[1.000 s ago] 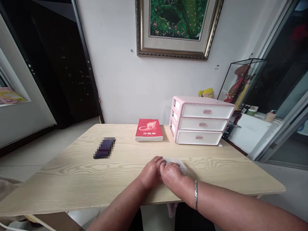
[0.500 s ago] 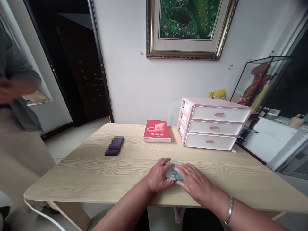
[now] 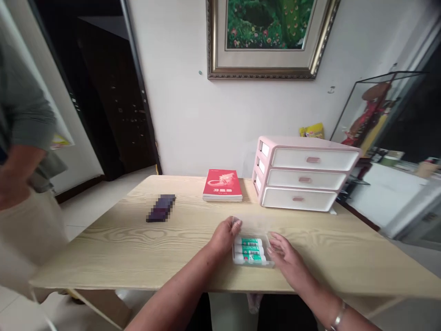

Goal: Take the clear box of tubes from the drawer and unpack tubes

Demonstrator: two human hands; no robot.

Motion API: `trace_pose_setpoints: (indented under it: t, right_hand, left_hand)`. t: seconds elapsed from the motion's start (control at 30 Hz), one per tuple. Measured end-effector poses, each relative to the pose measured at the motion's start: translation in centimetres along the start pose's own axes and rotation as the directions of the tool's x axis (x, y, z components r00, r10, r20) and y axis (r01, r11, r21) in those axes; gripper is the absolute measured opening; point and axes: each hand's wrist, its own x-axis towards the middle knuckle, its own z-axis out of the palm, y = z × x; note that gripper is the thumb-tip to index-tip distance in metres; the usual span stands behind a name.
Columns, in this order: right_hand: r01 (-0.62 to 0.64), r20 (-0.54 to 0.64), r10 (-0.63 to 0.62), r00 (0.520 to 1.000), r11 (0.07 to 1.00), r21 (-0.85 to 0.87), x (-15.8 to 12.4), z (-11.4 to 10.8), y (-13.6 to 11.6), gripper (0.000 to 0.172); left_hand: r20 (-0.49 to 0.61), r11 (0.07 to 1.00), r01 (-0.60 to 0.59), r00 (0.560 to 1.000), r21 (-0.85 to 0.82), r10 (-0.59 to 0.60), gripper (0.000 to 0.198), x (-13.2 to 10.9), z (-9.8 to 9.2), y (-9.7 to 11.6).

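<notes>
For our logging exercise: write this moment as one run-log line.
left hand: touching tray's left edge | right hand: at tray's right edge | tray: clear, three green-labelled tubes, on table | book, drawers: behind

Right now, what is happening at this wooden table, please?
A person sits at the light wooden table with both hands around a small clear plastic box holding three white and green tubes. The left hand rests against the box's left side; the right hand lies open at its right edge. Farther back lie a red book, a pink three-drawer organiser and a dark phone. Another person stands at the left.
</notes>
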Motion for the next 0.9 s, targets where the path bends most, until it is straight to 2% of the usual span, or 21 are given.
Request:
trace_pose_setpoints:
  t: [0.13,0.27,0.33,0.4,0.47,0.53,0.63,0.77,0.9]
  right_hand:
    - [0.049,0.025,-0.048,0.999,0.997,-0.058,-0.4,0.1,-1.0,0.043]
    - [0.197,0.023,-0.2,0.98,0.93,-0.31,-0.6,-0.7,-3.4,0.031]
    - [0.319,0.136,-0.289,0.948,0.848,-0.423,-0.5,-1.0,-5.3,0.026]
    - [0.419,0.288,-0.313,0.905,0.774,-0.475,-0.3,-0.9,-7.1,0.026]
    - [0.469,0.398,-0.287,0.872,0.726,-0.503,0.2,-0.6,-8.5,0.027]
    - [0.483,0.461,-0.24,0.854,0.694,-0.534,0.8,-0.3,-9.3,0.027]
    - [0.481,0.498,-0.175,0.849,0.645,-0.594,1.6,0.2,-9.3,0.026]
    - [0.505,0.523,-0.125,0.843,0.519,-0.69,2.1,0.9,-8.9,0.021]
    - [0.563,0.579,-0.095,0.81,0.406,-0.72,2.4,1.5,-9.7,0.018]
  left_hand:
    - [-0.014,0.986,0.097,0.995,-0.137,-0.1,0.046,1.1,0.7,-0.9]
    - [0.008,0.969,0.13,0.991,-0.211,-0.131,0.048,0.8,0.4,-0.8]
    - [0.009,0.965,0.133,0.991,-0.226,-0.134,0.049,0.3,0.2,-0.6]
    - [0.01,0.963,0.131,0.991,-0.234,-0.132,0.05,0.0,0.0,-0.5]
    - [0.014,0.962,0.127,0.992,-0.24,-0.128,0.05,-0.2,-0.2,-0.6]
    - [0.022,0.962,0.125,0.992,-0.244,-0.123,0.049,-0.3,-0.3,-0.8]
    - [0.032,0.962,0.121,0.993,-0.244,-0.117,0.048,-0.3,-0.3,-1.1]
    - [0.031,0.963,0.12,0.993,-0.242,-0.116,0.048,-0.4,-0.2,-1.2]
    - [0.029,0.965,0.115,0.993,-0.235,-0.112,0.047,-0.3,-0.1,-1.1]
